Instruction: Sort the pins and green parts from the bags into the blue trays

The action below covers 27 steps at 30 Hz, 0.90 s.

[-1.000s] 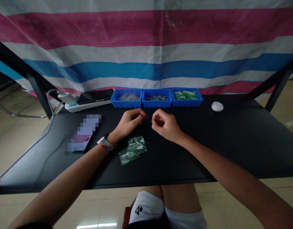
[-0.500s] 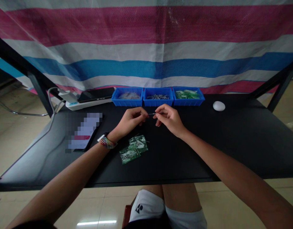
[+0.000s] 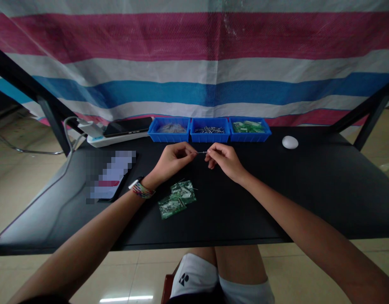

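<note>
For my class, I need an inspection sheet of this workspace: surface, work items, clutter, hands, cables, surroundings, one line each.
Surface: black tabletop.
Work items: thin metal pin between the hands; two green-printed packets nearer the person; three blue bins in a row behind, the middle with metal pins, the right with green packets, the left's contents unclear.
Clutter: smartphone, screen pixelated; white power strip; white rounded object, possibly a mouse.
Hands: left hand and right hand each pinch one end of the pin.
Cables: white cable at left.
Surroundings: striped sheet behind; tiled floor.
</note>
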Tool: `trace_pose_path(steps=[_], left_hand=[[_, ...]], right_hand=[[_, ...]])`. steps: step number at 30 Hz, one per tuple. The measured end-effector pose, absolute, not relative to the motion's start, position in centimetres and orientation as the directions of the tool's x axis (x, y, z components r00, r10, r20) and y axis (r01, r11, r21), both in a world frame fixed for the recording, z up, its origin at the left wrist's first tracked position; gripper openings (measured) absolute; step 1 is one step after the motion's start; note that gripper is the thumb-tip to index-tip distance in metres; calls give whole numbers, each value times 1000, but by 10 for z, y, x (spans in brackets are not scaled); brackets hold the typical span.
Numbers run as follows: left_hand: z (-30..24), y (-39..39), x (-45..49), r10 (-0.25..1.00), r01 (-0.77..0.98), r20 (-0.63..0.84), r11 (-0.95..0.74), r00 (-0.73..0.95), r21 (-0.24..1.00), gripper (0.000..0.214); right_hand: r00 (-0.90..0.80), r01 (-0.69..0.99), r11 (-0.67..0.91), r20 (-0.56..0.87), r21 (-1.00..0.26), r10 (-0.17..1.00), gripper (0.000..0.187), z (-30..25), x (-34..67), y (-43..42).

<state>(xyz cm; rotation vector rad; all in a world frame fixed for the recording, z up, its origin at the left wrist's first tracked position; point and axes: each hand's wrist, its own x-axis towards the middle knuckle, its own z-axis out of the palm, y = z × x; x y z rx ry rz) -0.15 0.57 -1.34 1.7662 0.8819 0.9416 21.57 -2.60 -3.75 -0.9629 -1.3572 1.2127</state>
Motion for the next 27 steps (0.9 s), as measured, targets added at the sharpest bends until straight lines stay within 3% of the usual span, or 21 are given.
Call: trace_pose_path(steps=[4,10,17,27], left_hand=[[-13,8,-4,863,186,144,-263,484,947,29],[-12,8,-4,869,171,155,-262,470,950,27],[-10,4,-2,863,198,113,-237,493,951,30],[-12,4,1,870,110,171,-247,463,963,25]], right_hand=[[-131,-73,174,182,-982,974,25,-36,215,-27],[-100,-69,173,179,-983,979,19,-37,213,-28],[-81,-55,187,191,-981,978,22,-36,212,-28],[-75,-78,183,189,-980,979,24,-36,213,-27]])
